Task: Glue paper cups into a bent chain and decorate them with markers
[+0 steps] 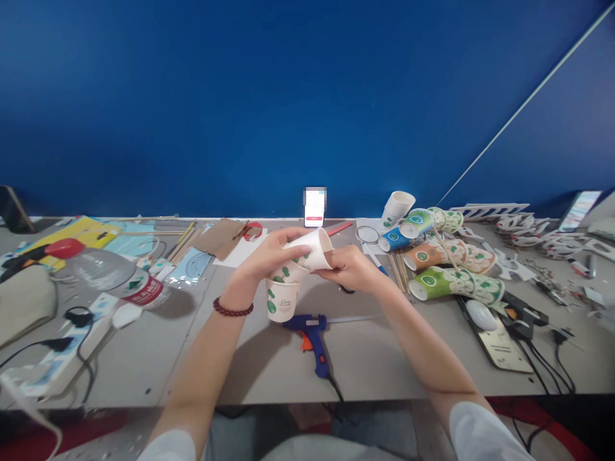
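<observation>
Joined paper cups (pixel 282 301) hang over the middle of the table (pixel 250 368), the top one tilted. The left hand (pixel 276 253) is closed around them; the right hand (pixel 353 266) has its fingers curled at the top cup's mouth, though whether they grip it I cannot tell. Nearby lies a blue glue gun (pixel 316 342); behind, a phone (pixel 314 208) stands upright.

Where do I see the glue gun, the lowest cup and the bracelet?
Glue gun (pixel 316 344): head view, on its blue handle.
Lowest cup (pixel 282 299): head view, on its printed wall.
Bracelet (pixel 233 312): head view, on its beads.
</observation>
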A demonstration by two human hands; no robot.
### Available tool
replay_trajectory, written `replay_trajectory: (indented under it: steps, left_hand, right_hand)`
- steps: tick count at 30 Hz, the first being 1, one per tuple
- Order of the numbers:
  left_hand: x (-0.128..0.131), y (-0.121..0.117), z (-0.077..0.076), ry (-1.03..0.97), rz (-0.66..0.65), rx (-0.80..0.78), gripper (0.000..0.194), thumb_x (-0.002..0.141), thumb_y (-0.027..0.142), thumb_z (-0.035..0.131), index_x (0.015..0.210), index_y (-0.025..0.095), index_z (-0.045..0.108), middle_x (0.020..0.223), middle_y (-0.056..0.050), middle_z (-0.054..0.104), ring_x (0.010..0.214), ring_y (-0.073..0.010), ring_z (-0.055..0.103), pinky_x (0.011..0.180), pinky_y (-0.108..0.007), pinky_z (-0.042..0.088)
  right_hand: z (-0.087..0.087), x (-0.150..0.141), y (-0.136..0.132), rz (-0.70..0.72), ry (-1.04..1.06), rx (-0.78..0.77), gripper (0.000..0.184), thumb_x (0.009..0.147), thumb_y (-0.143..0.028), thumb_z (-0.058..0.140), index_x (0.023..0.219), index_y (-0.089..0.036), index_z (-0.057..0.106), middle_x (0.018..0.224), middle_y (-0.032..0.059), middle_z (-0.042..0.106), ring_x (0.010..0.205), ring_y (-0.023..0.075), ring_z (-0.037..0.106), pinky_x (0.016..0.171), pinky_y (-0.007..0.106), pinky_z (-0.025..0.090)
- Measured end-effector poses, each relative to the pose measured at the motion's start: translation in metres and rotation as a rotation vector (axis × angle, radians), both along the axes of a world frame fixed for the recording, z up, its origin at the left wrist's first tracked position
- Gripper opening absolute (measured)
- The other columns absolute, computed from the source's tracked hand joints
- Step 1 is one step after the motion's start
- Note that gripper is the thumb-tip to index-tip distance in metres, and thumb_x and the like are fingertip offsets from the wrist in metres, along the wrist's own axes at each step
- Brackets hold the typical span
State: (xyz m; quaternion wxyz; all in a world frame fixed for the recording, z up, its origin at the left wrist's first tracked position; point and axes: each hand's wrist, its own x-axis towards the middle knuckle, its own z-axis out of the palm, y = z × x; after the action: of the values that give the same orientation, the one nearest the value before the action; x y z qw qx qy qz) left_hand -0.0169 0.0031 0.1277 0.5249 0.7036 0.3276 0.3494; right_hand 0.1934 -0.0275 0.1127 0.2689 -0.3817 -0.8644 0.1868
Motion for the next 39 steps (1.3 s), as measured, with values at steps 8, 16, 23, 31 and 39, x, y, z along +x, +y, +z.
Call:
replay_trajectory:
  steps: [8, 16, 23, 31, 39]
  left_hand:
    - [0.0002, -0.0015, 0.0016, 0.012, 0.024, -0.009, 0.043, 0.076, 0.044, 0.067, 0.11, 0.018, 0.067, 0.118, -0.01, 0.066, 0.101, -0.0218, 0.063, 0.078, -0.028, 0.051]
    - [0.0008, -0.0021, 0.0024, 0.008, -0.006, -0.028, 0.044, 0.076, 0.042, 0.068, 0.112, 0.017, 0.066, 0.118, -0.012, 0.066, 0.097, -0.0213, 0.065, 0.075, -0.028, 0.052]
    - [0.0003, -0.0022, 0.0018, 0.004, -0.013, -0.031, 0.044, 0.076, 0.041, 0.068, 0.113, 0.018, 0.066, 0.117, -0.011, 0.066, 0.096, -0.0205, 0.065, 0.075, -0.027, 0.052]
    - [-0.0003, -0.0025, 0.0013, -0.006, -0.009, -0.045, 0.044, 0.075, 0.041, 0.069, 0.113, 0.019, 0.066, 0.115, -0.01, 0.067, 0.094, -0.0199, 0.065, 0.074, -0.027, 0.052]
    - [-0.0003, -0.0025, 0.0037, 0.002, -0.003, -0.026, 0.047, 0.075, 0.046, 0.068, 0.111, 0.016, 0.066, 0.12, -0.012, 0.065, 0.1, -0.0239, 0.064, 0.075, -0.029, 0.052]
  right_hand:
    - [0.005, -0.0017, -0.0011, 0.004, -0.029, -0.035, 0.011, 0.084, -0.027, 0.067, 0.085, -0.017, 0.071, 0.083, 0.006, 0.074, 0.069, 0.0169, 0.063, 0.061, 0.025, 0.04]
    - [0.0034, -0.0021, -0.0009, 0.014, -0.018, -0.054, 0.012, 0.086, -0.026, 0.065, 0.081, -0.017, 0.072, 0.081, 0.0053, 0.074, 0.07, 0.0174, 0.064, 0.062, 0.025, 0.04]
    - [0.001, -0.0012, -0.0004, 0.02, -0.049, -0.013, 0.021, 0.088, -0.034, 0.062, 0.078, -0.018, 0.073, 0.072, 0.004, 0.07, 0.063, 0.0151, 0.06, 0.057, 0.025, 0.036]
    - [-0.0005, -0.0004, 0.0002, 0.033, -0.047, -0.022, 0.022, 0.089, -0.032, 0.06, 0.077, -0.018, 0.071, 0.072, 0.0038, 0.07, 0.063, 0.0153, 0.06, 0.057, 0.025, 0.036]
    - [0.0029, -0.0027, -0.002, 0.014, -0.008, -0.018, 0.012, 0.086, -0.028, 0.064, 0.089, -0.019, 0.071, 0.085, 0.0059, 0.074, 0.072, 0.0181, 0.064, 0.062, 0.026, 0.041]
